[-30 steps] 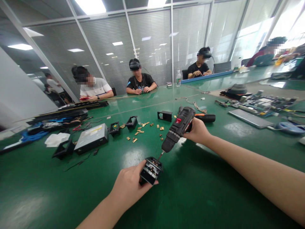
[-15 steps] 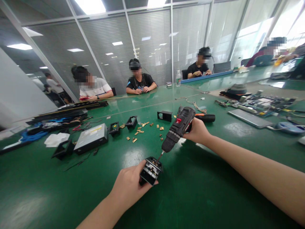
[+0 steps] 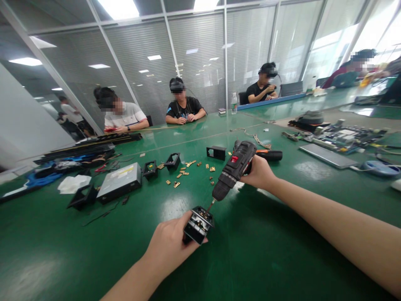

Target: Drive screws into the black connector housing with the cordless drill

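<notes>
My left hand (image 3: 171, 238) is closed around a black socket housing (image 3: 198, 228), thumb along its upper left edge. Brass-coloured metal parts show inside the housing's face. My right hand (image 3: 258, 172) grips the handle of a black cordless drill (image 3: 233, 169) with a red switch. The drill slants down to the left, and its bit (image 3: 210, 205) reaches into the upper part of the housing; the tip is hidden there. Beyond the housing lie several small brass plates (image 3: 183, 171) and a few copper-coloured screws (image 3: 211, 180).
Black frames (image 3: 216, 152) stand behind the brass plates, more (image 3: 150, 169) to their left. A metal disc drive (image 3: 120, 182) and white tissue (image 3: 74, 184) lie at left. To the right are a silver slab (image 3: 327, 156) and circuit boards (image 3: 346, 136). Several people sit across the table.
My hands, the drill and the housing stay practically where they were. Across the table, the co-worker at the right has raised a hand toward the head.
</notes>
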Demonstrator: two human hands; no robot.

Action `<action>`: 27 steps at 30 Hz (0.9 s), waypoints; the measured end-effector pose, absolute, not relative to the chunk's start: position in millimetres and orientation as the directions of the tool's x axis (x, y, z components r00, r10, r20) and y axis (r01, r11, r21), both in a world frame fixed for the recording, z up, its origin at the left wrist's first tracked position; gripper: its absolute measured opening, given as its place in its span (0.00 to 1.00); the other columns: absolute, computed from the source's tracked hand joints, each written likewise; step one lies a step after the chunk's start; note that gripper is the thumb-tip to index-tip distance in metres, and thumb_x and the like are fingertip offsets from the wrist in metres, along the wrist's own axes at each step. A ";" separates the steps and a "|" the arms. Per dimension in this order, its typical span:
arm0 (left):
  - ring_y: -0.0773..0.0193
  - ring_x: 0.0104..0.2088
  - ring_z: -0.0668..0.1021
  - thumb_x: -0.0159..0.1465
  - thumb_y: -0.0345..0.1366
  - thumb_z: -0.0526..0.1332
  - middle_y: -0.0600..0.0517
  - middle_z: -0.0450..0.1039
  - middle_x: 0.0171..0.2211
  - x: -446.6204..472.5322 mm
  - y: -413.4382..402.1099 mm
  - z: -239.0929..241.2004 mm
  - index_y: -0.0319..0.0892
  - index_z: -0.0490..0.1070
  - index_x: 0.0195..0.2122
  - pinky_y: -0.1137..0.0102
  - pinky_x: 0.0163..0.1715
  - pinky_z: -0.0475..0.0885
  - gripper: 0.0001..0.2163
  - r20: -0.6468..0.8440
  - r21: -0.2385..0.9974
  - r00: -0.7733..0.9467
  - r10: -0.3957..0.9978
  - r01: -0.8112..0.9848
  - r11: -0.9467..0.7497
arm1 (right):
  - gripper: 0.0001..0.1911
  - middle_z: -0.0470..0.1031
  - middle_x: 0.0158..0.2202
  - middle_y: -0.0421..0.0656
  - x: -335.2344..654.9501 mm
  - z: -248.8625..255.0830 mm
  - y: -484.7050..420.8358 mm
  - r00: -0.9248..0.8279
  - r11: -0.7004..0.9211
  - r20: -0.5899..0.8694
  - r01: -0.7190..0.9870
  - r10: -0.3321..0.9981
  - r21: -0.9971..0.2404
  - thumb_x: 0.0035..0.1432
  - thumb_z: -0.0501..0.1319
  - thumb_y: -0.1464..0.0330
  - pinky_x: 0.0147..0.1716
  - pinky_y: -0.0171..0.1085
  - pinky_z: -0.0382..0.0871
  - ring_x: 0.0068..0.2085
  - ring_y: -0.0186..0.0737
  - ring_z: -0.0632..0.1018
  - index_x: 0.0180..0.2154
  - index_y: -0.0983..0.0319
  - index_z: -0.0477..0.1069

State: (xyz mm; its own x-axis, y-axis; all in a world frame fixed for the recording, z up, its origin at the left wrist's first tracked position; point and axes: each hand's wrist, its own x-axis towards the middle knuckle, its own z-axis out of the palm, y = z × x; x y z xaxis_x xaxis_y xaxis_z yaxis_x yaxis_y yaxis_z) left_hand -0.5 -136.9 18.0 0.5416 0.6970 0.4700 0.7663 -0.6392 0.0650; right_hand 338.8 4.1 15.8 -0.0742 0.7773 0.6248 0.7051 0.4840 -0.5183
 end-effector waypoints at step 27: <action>0.53 0.26 0.84 0.61 0.51 0.70 0.48 0.83 0.30 -0.6 -136.3 19.7 0.38 0.69 0.51 0.66 0.23 0.77 0.26 0.475 0.057 0.537 0.697 0.772 -0.634 | 0.20 0.79 0.34 0.45 338.6 15.1 6.0 -0.081 0.511 0.647 0.689 0.758 -0.513 0.40 0.71 0.61 0.36 0.43 0.73 0.35 0.50 0.80 0.35 0.59 0.69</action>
